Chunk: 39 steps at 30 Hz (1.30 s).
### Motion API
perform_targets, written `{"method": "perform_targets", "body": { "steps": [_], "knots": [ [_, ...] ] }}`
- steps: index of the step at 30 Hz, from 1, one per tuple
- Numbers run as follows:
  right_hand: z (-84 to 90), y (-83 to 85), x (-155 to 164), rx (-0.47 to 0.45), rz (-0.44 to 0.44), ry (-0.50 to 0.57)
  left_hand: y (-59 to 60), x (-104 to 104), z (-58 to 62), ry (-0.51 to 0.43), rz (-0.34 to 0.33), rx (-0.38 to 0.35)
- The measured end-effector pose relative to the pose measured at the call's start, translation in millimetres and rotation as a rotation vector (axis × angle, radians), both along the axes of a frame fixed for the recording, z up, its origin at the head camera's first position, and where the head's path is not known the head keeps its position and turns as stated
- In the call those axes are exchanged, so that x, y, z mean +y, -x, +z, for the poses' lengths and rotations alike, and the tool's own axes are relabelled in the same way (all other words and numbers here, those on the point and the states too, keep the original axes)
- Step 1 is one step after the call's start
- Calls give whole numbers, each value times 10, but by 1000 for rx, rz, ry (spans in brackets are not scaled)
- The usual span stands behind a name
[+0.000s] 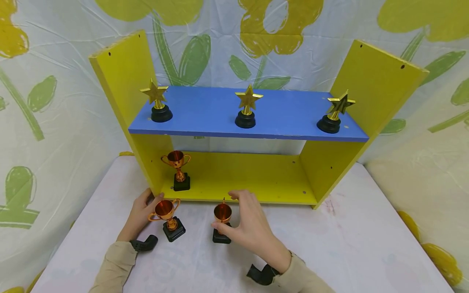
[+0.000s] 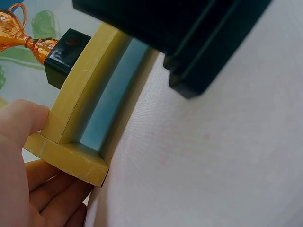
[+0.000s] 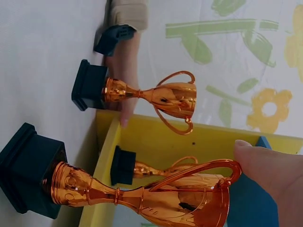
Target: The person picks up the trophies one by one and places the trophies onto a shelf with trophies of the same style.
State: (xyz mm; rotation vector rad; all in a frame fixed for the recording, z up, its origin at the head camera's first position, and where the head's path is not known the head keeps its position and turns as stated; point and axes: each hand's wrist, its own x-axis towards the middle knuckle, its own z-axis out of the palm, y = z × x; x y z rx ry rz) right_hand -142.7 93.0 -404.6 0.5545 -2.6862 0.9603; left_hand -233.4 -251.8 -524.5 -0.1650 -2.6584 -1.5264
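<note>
My left hand point(image 1: 141, 213) grips the lower left front corner of the yellow-and-blue shelf unit point(image 1: 242, 200), thumb above and fingers below in the left wrist view. Beside it, a copper trophy cup point(image 1: 165, 209) with a black base stands on the white-covered table point(image 1: 190, 270). My right hand point(image 1: 249, 228) is spread in a wide curve around a second copper trophy cup point(image 1: 222, 213), also upright on the table. The thumb point(image 3: 251, 156) is right at that cup's handle; the other fingers are outside the right wrist view. A third copper cup point(image 1: 176, 158) stands on the yellow bottom shelf, left.
Gold star trophies stand on the blue shelf point(image 1: 205, 110) at left point(image 1: 161, 114), middle point(image 1: 245, 119) and right point(image 1: 328, 124). Yellow side panels point(image 1: 381, 77) rise at both ends. Flower-patterned cloth point(image 1: 220, 24) hangs behind. Black straps circle both wrists.
</note>
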Motion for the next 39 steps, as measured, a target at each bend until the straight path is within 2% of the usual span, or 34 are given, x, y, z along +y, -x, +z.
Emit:
{"method": "perform_targets", "body": {
  "steps": [12, 25, 33, 39],
  "knots": [
    [-10, -14, -24, -3, 41, 10, 9, -3, -3, -5, -7, 1],
    [-24, -14, -22, 43, 75, -2, 11, -10, -13, -9, -4, -2],
    [-84, -22, -69, 18, 107, 20, 13, -7, -20, -11, -8, 2],
    [-135, -9, -94, 34, 103, 39, 3, 2, -1, -10, -6, -13]
  ]
}}
